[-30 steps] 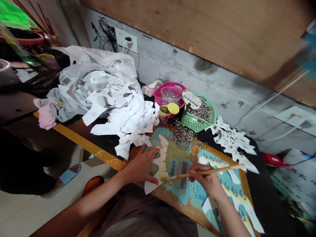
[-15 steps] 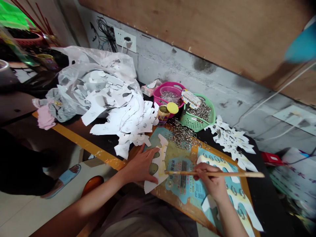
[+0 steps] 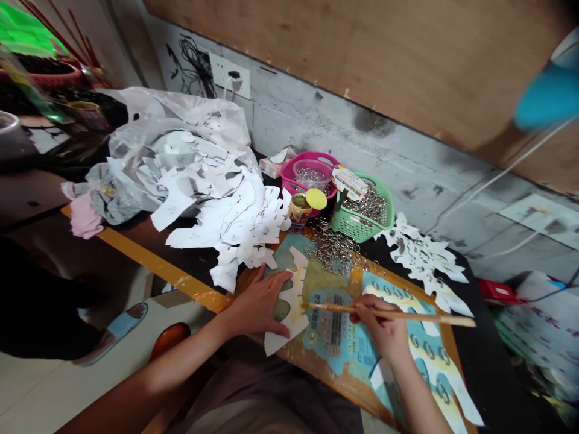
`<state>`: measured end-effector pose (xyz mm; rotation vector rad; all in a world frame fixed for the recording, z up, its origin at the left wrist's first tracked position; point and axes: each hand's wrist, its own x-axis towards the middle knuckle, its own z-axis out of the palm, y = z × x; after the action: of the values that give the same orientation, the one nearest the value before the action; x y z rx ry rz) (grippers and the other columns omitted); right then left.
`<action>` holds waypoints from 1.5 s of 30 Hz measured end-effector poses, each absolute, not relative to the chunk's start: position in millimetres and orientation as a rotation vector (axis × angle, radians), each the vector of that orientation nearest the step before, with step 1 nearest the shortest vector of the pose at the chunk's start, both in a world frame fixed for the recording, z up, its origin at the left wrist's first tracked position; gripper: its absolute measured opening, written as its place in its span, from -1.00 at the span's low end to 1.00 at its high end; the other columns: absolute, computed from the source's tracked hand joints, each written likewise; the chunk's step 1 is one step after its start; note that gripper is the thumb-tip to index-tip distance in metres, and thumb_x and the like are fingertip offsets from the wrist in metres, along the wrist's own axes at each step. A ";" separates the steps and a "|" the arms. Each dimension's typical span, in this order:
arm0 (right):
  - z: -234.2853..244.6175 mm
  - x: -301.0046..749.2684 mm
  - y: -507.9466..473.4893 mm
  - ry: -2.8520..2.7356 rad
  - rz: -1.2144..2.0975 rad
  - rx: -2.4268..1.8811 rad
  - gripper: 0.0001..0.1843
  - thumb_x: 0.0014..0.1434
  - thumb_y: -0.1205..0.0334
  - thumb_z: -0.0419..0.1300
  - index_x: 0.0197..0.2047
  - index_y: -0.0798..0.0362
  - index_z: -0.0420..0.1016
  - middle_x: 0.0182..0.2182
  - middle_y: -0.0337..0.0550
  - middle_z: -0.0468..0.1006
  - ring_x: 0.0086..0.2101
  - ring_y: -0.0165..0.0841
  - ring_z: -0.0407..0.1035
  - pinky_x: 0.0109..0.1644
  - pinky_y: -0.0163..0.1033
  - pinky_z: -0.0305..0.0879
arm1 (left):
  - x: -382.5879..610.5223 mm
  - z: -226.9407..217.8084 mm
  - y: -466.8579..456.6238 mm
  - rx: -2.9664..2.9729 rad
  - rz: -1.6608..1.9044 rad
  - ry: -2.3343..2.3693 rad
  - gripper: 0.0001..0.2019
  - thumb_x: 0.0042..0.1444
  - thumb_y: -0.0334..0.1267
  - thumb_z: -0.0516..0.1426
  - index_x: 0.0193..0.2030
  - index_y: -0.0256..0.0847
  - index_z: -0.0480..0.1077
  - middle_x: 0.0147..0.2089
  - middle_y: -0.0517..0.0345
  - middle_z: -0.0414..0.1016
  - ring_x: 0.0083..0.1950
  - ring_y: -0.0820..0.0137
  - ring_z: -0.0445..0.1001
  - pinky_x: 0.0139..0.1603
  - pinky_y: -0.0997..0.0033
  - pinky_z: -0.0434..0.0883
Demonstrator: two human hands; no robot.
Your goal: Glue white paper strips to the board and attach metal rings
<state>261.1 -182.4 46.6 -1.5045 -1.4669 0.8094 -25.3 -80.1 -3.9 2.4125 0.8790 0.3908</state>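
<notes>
My left hand (image 3: 257, 303) lies flat with fingers spread on a white paper cut-out (image 3: 292, 307), pressing it onto the printed board (image 3: 332, 328). My right hand (image 3: 382, 328) is closed on a long wooden brush (image 3: 398, 314). The brush lies almost level, and its bristle tip touches the right edge of the cut-out. Several finished cut-outs with metal rings (image 3: 425, 346) lie in a row on the board under and beyond my right hand.
A heap of white cut-outs (image 3: 226, 211) spills from a plastic bag (image 3: 172, 132) on the left. Behind the board stand a small glue pot (image 3: 301, 211), a pink basket (image 3: 310, 172), a green basket of rings (image 3: 364, 211), loose rings (image 3: 335, 250) and more cut-outs (image 3: 423, 253). Someone's slippered foot (image 3: 124, 319) is at lower left.
The brush tip moved up along the cut-out's right edge while the handle swung down to nearly level. My left hand stayed pressed on the cut-out.
</notes>
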 end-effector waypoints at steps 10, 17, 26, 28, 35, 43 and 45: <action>49.3 265.8 -179.5 -1.463 0.936 -1.400 -0.73 0.28 0.06 0.22 -0.33 0.06 0.58 -0.53 -0.13 0.57 -0.53 -0.31 0.47 -0.48 -0.30 0.40 | -25.2 -4.3 -80.0 2.415 0.390 0.871 0.12 -0.21 0.32 0.33 0.36 -0.19 -0.08 0.38 -0.27 0.22 0.40 -0.02 0.21 0.46 -0.18 -0.44; 42.1 254.8 -146.6 -1.571 0.705 -1.414 -0.75 0.28 0.07 0.21 -0.30 0.05 0.60 -0.43 -0.09 0.58 -0.43 -0.31 0.46 -0.40 -0.29 0.38 | -25.8 -5.9 -80.3 2.415 0.400 0.869 0.15 -0.26 0.27 0.38 0.36 -0.15 -0.08 0.39 -0.22 0.21 0.40 -0.02 0.22 0.47 -0.15 -0.45; 40.3 260.2 -140.8 -1.521 0.797 -1.385 -0.70 0.28 0.03 0.21 -0.35 0.07 0.58 -0.52 -0.13 0.55 -0.52 -0.33 0.45 -0.49 -0.31 0.37 | -24.8 -5.0 -80.3 2.417 0.391 0.878 0.19 -0.31 0.25 0.41 0.37 -0.13 -0.11 0.41 -0.23 0.18 0.42 -0.02 0.17 0.47 -0.16 -0.45; 40.1 256.7 -136.3 -1.566 0.715 -1.416 -0.71 0.27 0.04 0.22 -0.35 0.07 0.59 -0.51 -0.13 0.55 -0.51 -0.33 0.44 -0.49 -0.31 0.35 | -24.8 -5.2 -80.0 2.423 0.390 0.881 0.21 -0.33 0.26 0.41 0.37 -0.14 -0.10 0.41 -0.23 0.17 0.44 -0.03 0.13 0.47 -0.16 -0.43; 38.4 256.6 -125.7 -1.531 0.496 -1.425 -0.70 0.30 0.04 0.17 -0.32 0.05 0.59 -0.47 -0.12 0.56 -0.47 -0.32 0.45 -0.42 -0.27 0.39 | -25.3 -5.4 -80.4 2.391 0.370 0.878 0.17 -0.25 0.26 0.37 0.39 -0.15 -0.12 0.41 -0.25 0.18 0.41 -0.04 0.19 0.48 -0.16 -0.40; 37.3 250.0 -115.8 -1.599 0.484 -1.470 -0.73 0.29 0.05 0.18 -0.29 0.04 0.59 -0.46 -0.13 0.57 -0.48 -0.32 0.42 -0.48 -0.30 0.28 | -18.6 13.3 -60.2 2.458 0.403 0.884 -0.40 0.19 -0.09 0.16 0.29 -0.14 0.02 0.14 -0.11 0.48 0.13 0.05 0.48 0.17 0.02 0.36; 36.5 248.4 -113.2 -1.592 0.474 -1.475 -0.72 0.29 0.04 0.18 -0.30 0.04 0.58 -0.48 -0.14 0.55 -0.49 -0.33 0.39 -0.48 -0.30 0.27 | -12.9 13.8 -44.2 2.482 0.430 0.917 -0.59 0.28 -0.22 0.02 0.24 -0.19 0.09 0.02 -0.12 0.51 0.02 0.07 0.51 0.00 0.10 0.43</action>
<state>248.4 -113.2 36.5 -1.4751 -1.5923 0.4742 -12.9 -44.2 13.8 2.4817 0.9169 0.4305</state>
